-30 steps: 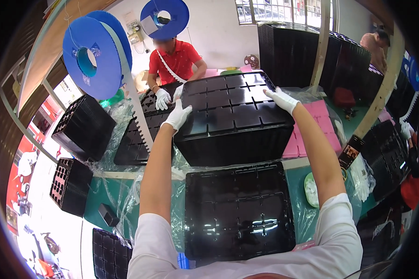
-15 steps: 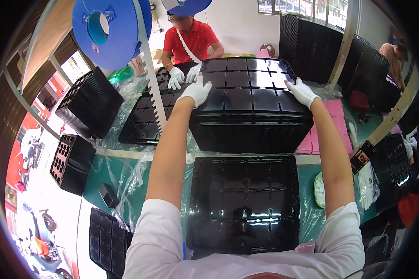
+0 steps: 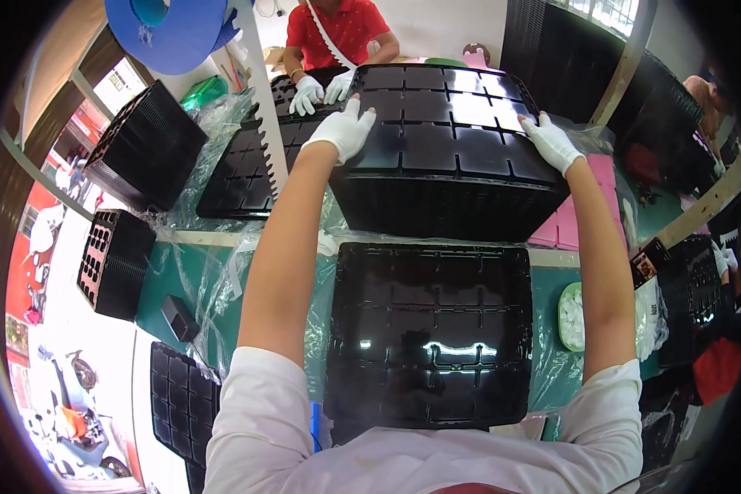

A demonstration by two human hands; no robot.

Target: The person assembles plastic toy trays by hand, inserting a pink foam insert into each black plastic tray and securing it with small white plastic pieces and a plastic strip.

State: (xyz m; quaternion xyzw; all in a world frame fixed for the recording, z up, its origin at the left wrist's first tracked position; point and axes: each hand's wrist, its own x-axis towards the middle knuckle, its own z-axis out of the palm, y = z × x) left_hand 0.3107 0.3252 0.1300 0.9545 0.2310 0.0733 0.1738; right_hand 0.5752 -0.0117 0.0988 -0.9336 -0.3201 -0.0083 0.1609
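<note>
A tall stack of black plastic trays (image 3: pixel 436 202) stands in front of me, its top tray (image 3: pixel 428 152) divided into rectangular cells by grooves. Both hands wear white gloves with some fingertips bare. My left hand (image 3: pixel 342 133) grips the left edge of the top tray, and my right hand (image 3: pixel 552 142) grips its right edge; the fingers down the sides are partly hidden. The top tray lies flush on the stack. Closer to me, a single glossy black tray (image 3: pixel 432 329) lies on the green table.
Across the table, a person in a red shirt (image 3: pixel 337 37) rests gloved hands on another black tray (image 3: pixel 243 169). Blue reels (image 3: pixel 169 37) hang upper left, trailing a white toothed strip (image 3: pixel 269 123). Pink sheets (image 3: pixel 605 198) and a green bowl of white pieces (image 3: pixel 570 317) are at right.
The gap under the front of the top tray has closed, and it now sits level with the stack. Both hands stay on its sides. The whole view has shifted slightly.
</note>
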